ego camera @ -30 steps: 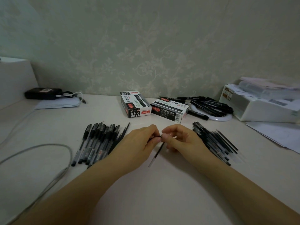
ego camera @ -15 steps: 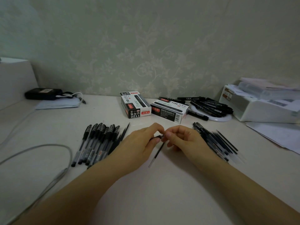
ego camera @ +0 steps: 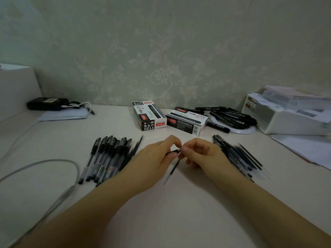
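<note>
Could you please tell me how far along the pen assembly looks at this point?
Done: capped pens lie in a row at left. In hand: the left hand grips a small black pen part, the right hand pinches its end, a refill slanting below them. Left: the pile of loose barrels and refills at right seems unassembled.

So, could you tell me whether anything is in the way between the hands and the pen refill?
Nothing visible is. The left hand and right hand pinch the black end of the pen refill; the pens on the left and the pens on the right lie clear of it.
</note>
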Demonstrator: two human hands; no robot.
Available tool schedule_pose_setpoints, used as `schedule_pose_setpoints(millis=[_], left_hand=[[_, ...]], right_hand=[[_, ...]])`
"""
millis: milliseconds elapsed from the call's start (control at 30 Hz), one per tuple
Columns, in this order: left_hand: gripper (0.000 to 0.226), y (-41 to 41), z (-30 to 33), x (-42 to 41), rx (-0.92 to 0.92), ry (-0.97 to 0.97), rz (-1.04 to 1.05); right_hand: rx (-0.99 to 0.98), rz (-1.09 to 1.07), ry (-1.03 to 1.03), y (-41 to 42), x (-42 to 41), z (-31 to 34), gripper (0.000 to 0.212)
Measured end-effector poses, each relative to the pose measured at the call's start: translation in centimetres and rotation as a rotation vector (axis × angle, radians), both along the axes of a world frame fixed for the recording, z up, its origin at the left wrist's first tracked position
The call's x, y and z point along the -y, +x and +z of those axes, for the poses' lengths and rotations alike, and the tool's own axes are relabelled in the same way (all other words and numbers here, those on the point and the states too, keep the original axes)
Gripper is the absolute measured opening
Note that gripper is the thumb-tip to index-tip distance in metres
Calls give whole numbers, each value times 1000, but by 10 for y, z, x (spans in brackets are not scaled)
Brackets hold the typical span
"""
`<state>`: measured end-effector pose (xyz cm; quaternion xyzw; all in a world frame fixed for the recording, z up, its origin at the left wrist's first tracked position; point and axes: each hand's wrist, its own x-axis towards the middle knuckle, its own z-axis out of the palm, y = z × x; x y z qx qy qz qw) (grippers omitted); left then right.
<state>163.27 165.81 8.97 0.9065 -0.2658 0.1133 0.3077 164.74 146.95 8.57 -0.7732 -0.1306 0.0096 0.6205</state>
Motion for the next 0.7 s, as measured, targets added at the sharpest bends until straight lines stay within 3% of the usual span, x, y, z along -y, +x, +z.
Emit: schedule_pose_setpoints(millis=[233,367,500,700], left_hand=[[19,0,2,-1,17,12,18],[21,-1,3,-2,25,20,36],[26,0,4,-2,37,25,50],[28,-1,4,-2,33,23,63]], right_hand=[[31,-98,26,4,4,0,4],[252,-162,-392,5,9,-3,7],[319,-143,-640,4,11,-4,5],[381,-114,-740,2,12,-4,9]])
